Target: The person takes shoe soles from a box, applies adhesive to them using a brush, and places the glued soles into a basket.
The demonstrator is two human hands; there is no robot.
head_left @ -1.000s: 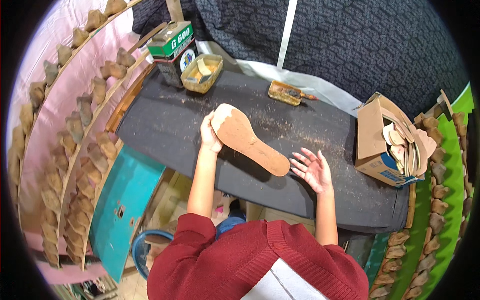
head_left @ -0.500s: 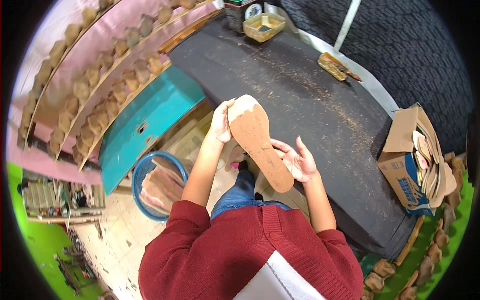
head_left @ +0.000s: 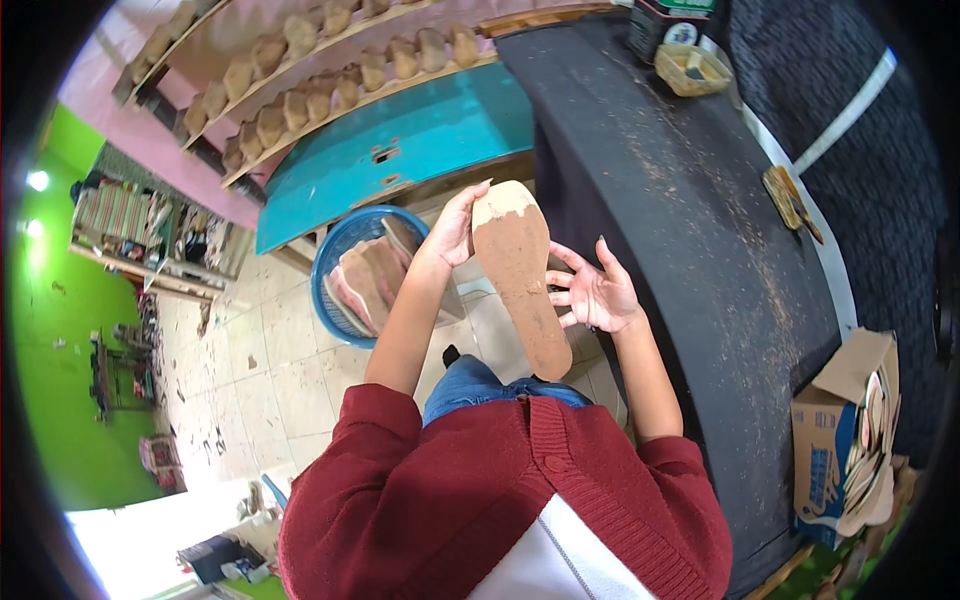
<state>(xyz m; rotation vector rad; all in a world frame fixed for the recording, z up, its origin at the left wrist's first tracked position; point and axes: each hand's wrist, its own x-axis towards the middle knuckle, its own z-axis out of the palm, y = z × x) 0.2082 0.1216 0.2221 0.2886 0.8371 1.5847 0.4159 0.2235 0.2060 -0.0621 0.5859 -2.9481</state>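
Note:
My left hand (head_left: 458, 226) grips a shoe sole (head_left: 520, 270) by the edge of its wide forefoot end. The sole is brown, with a pale cream patch at the toe and dark smudges toward the narrower heel. It is held in front of my body, heel end toward me. Beside its right edge, my right hand (head_left: 604, 292) is open, palm up, with spread fingers close to the sole; whether a fingertip touches it is hard to tell. Below and left of the sole stands a blue round basket (head_left: 322, 290) holding several brown and pinkish sole pieces (head_left: 372, 280).
A dark cloth-covered table (head_left: 690, 250) with crumbs runs along my right. On it are a yellowish tub (head_left: 692, 70), a brush on a small tray (head_left: 788, 200) and a cardboard box (head_left: 822, 440) of soles. Shelves of shoe lasts (head_left: 300, 110) rise behind a teal bench (head_left: 440, 125).
My view has swung left, so the table and box sit farther right and the basket shows more fully. The sole stays in my left hand; my right hand's fingers have spread wider.

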